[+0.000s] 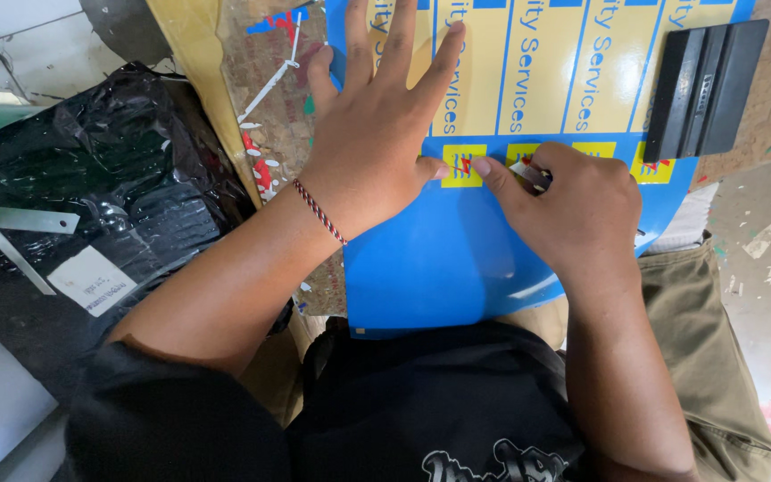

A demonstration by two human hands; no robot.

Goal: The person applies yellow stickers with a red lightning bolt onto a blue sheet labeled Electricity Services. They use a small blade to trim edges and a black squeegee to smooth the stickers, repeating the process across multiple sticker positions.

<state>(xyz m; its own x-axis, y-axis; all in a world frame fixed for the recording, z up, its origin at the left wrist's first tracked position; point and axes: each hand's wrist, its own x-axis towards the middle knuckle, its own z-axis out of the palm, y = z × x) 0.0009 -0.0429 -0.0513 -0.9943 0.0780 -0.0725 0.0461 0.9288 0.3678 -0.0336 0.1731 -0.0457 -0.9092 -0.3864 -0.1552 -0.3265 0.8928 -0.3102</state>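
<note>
Two hands on blue-and-yellow vinyl sheet point(457, 268), left hand point(377, 134) spread flat, right hand point(573, 210) pinching small blade point(528, 172), scuffed board point(287, 116), black squeegee point(705, 87).

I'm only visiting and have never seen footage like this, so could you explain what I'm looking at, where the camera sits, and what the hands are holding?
There is no machine here: a person works with bare hands, filmed by a camera worn on their head, looking down. A blue and yellow vinyl sheet lies on a scuffed wooden board across their lap. The left hand, with a braided bracelet on its wrist, presses flat on the sheet. The right hand pinches a small silvery tool at a little yellow square. A black squeegee rests at the upper right, and black plastic wrap lies to the left.
</note>
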